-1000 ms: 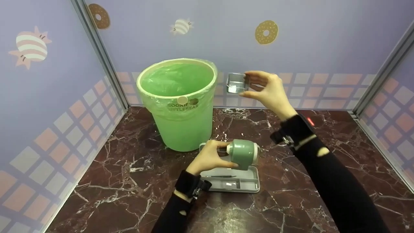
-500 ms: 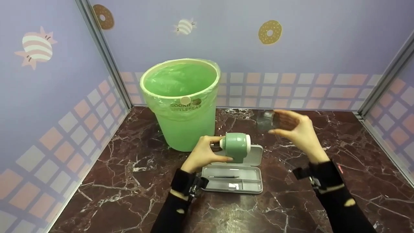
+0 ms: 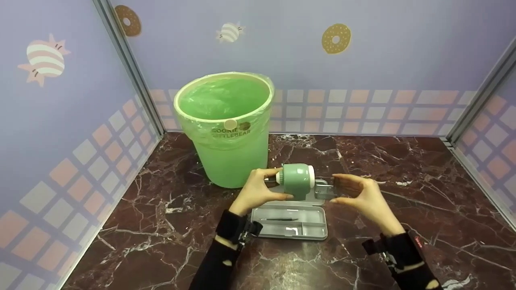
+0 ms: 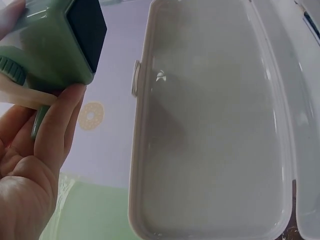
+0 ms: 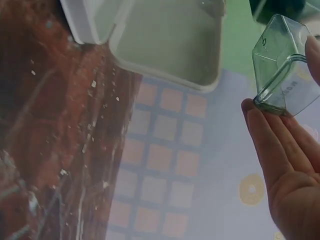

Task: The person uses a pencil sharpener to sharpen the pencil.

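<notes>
My left hand (image 3: 258,191) holds a green pencil sharpener (image 3: 297,179) with a white end, raised over an open pencil case (image 3: 315,235). The left wrist view shows the sharpener's dark base (image 4: 87,32). Between the thumb and fingers of my right hand (image 3: 360,195) is a clear plastic shavings drawer (image 5: 275,60). It is just right of the sharpener, and in the head view they overlap, so I cannot tell whether they touch. A dark pencil (image 3: 278,219) lies in the case's near half. The raised lid (image 4: 215,125) is partly hidden behind the sharpener.
Behind and left of the hands stands a green bin (image 3: 229,161) lined with a clear bag. Purple patterned panels (image 3: 383,60) close off the back and both sides. Pale bits lie on the dark marbled tabletop (image 3: 137,245).
My right hand has come down from beside the bin's rim with the clear drawer, swinging right and then in beside the sharpener. The sharpener has risen slightly in my left hand.
</notes>
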A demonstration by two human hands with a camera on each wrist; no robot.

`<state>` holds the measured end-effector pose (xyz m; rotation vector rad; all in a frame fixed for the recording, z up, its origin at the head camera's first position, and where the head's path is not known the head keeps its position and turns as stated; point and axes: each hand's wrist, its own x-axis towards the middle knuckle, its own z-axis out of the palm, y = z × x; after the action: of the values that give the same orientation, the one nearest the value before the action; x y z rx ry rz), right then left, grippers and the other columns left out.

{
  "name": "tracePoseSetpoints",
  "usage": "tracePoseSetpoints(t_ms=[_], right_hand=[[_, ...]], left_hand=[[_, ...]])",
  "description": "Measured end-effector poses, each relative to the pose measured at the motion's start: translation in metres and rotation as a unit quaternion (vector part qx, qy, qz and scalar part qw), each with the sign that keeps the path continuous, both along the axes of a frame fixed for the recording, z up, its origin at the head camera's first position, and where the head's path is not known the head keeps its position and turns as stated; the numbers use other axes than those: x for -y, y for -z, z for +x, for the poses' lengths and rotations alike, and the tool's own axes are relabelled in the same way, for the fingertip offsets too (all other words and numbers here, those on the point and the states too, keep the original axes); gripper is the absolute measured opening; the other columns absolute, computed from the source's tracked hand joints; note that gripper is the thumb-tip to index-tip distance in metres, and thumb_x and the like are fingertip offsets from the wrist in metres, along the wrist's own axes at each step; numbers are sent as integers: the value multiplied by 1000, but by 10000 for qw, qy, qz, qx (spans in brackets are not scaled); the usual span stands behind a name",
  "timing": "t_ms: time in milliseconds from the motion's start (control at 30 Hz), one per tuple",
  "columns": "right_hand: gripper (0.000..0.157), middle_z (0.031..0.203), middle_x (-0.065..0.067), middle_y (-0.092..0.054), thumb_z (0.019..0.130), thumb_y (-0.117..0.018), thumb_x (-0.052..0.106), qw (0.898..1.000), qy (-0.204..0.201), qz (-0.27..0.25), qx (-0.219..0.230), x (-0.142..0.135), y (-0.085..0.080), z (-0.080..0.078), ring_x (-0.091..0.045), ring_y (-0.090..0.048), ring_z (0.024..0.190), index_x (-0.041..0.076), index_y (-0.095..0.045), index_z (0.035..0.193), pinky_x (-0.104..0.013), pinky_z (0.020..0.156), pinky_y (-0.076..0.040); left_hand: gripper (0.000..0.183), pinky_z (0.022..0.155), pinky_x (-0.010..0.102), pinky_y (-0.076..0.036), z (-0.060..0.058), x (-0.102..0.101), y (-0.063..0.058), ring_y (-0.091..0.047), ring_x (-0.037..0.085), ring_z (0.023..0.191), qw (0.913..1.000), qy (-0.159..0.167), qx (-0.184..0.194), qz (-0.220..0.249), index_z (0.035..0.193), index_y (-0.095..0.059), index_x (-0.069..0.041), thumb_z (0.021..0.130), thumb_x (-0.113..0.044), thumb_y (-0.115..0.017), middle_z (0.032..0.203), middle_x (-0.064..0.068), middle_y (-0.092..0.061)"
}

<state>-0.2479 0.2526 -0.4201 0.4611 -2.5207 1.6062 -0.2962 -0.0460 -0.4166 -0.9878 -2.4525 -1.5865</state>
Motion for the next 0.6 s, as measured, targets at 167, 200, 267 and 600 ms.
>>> tracePoseSetpoints(t_ms=[167, 200, 267, 600], right_hand=[[65, 128, -25, -63, 70, -82, -4, 9993, -202, -313, 90, 7, 5, 1, -21, -66, 115, -5, -59, 130, -18, 94, -51], [65, 128, -25, -63, 70, -82, -4, 9991, -232, -350, 106, 8, 6, 1, -21, -66, 115, -5, -59, 130, -18, 94, -51], [66, 129, -25, -63, 70, -82, -4, 9985, -300, -433, 121, 10, 6, 1, -21, -67, 115, -5, -58, 131, -19, 95, -52], [72, 125, -27, -64, 67, -86, 0, 9991, -346, -217, -57, 26, 7, 3, -37, -66, 113, -10, -54, 131, -24, 95, -53]], left_hand=[[65, 99, 31, -52, 1, -6, 2, -69, 16, 106, 9999, 132, -42, -17, 123, -68, -6, 65, -26, -92, 117, 7, -73], [65, 98, 30, -53, 2, -7, 3, -69, 15, 105, 9999, 168, -24, 7, 123, -68, -6, 65, -25, -92, 117, 8, -73], [65, 96, 27, -53, 3, -9, 3, -69, 14, 105, 9999, 171, -5, 4, 123, -68, -6, 65, -26, -92, 117, 7, -73], [62, 86, 24, -57, 8, -24, 6, -71, 11, 97, 9982, 533, 165, 196, 121, -68, -5, 66, -21, -91, 115, 9, -73]])
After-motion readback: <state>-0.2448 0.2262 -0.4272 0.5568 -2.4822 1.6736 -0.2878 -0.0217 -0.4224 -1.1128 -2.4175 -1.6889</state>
